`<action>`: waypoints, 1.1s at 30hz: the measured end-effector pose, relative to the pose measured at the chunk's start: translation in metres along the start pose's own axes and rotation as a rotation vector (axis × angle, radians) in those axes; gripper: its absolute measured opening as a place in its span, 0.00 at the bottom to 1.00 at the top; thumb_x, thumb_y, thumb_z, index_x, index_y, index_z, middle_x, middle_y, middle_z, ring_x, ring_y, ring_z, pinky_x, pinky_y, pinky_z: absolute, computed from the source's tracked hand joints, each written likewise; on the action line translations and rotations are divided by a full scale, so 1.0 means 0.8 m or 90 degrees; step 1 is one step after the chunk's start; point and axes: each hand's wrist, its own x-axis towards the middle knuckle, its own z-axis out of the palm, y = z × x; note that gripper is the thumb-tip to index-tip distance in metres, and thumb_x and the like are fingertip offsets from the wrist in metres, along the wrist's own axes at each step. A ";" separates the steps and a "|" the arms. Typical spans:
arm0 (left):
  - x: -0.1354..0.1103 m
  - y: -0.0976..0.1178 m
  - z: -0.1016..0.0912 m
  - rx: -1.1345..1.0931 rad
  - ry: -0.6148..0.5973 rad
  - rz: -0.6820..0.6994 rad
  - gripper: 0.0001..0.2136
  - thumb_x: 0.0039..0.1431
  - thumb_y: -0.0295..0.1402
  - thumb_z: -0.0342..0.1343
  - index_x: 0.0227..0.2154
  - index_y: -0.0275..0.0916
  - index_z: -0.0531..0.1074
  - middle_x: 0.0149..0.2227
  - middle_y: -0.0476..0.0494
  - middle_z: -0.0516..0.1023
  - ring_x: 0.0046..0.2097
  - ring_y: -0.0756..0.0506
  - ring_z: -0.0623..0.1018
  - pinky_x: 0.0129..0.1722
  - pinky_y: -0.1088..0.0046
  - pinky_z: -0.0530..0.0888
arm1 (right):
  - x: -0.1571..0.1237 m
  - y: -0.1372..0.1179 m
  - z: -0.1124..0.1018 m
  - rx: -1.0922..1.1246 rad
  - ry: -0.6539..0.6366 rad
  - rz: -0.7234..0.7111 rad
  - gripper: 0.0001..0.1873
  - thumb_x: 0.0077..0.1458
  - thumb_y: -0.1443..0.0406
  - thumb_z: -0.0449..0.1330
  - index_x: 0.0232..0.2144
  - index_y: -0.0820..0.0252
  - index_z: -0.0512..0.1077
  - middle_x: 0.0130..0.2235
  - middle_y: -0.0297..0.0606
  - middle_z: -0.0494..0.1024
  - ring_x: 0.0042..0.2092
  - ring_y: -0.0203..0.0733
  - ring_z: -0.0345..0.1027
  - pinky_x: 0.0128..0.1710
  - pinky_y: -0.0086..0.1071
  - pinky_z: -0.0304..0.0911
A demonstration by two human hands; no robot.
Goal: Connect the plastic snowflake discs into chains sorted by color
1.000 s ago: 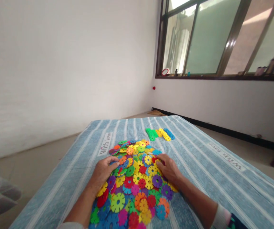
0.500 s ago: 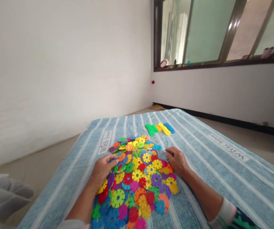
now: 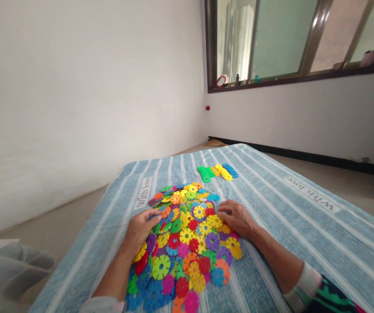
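A heap of flat, notched plastic discs [image 3: 187,243] in many colours lies on a blue striped sheet [image 3: 287,226]. My left hand [image 3: 139,232] rests on the heap's left edge, fingers curled onto discs near an orange one. My right hand [image 3: 237,217] lies at the heap's right edge, fingers bent and touching yellow and red discs. Whether either hand grips a disc I cannot make out. Farther back lie short rows of joined discs [image 3: 217,171] in green, yellow and blue.
The sheet, printed "With love" [image 3: 143,193], covers a low mattress; bare floor [image 3: 59,226] lies to the left and beyond. White walls meet at a corner under a window sill [image 3: 271,80] holding small items. Grey fabric [image 3: 7,269] sits at the lower left.
My right hand drew out from the middle of the heap to its right edge, then eased back toward the discs. My left hand stayed put. The view tipped slightly down.
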 end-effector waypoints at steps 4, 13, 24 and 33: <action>-0.004 0.006 0.001 -0.014 -0.011 -0.004 0.18 0.38 0.45 0.63 0.32 0.38 0.78 0.33 0.45 0.83 0.38 0.40 0.80 0.39 0.67 0.75 | 0.000 0.002 -0.001 -0.015 -0.063 -0.047 0.12 0.52 0.59 0.60 0.34 0.57 0.81 0.44 0.40 0.78 0.48 0.45 0.69 0.52 0.36 0.59; 0.001 -0.001 -0.001 -0.016 0.006 0.008 0.19 0.35 0.46 0.64 0.31 0.39 0.79 0.33 0.45 0.83 0.38 0.40 0.80 0.39 0.67 0.75 | -0.001 -0.004 -0.003 0.000 -0.071 -0.038 0.11 0.48 0.62 0.63 0.35 0.57 0.81 0.43 0.39 0.78 0.47 0.45 0.69 0.52 0.37 0.60; -0.001 -0.001 0.000 -0.033 0.004 0.006 0.17 0.37 0.43 0.64 0.31 0.38 0.78 0.31 0.45 0.82 0.37 0.40 0.80 0.39 0.68 0.75 | 0.000 -0.001 -0.001 0.001 -0.046 -0.053 0.07 0.48 0.64 0.63 0.29 0.60 0.80 0.40 0.40 0.79 0.44 0.43 0.70 0.48 0.34 0.62; 0.004 -0.009 0.000 -0.039 0.005 0.000 0.17 0.37 0.42 0.63 0.31 0.38 0.78 0.32 0.46 0.82 0.37 0.41 0.80 0.37 0.69 0.75 | -0.001 -0.001 -0.001 -0.001 -0.049 -0.061 0.07 0.49 0.64 0.63 0.29 0.60 0.80 0.40 0.40 0.79 0.44 0.44 0.71 0.48 0.35 0.62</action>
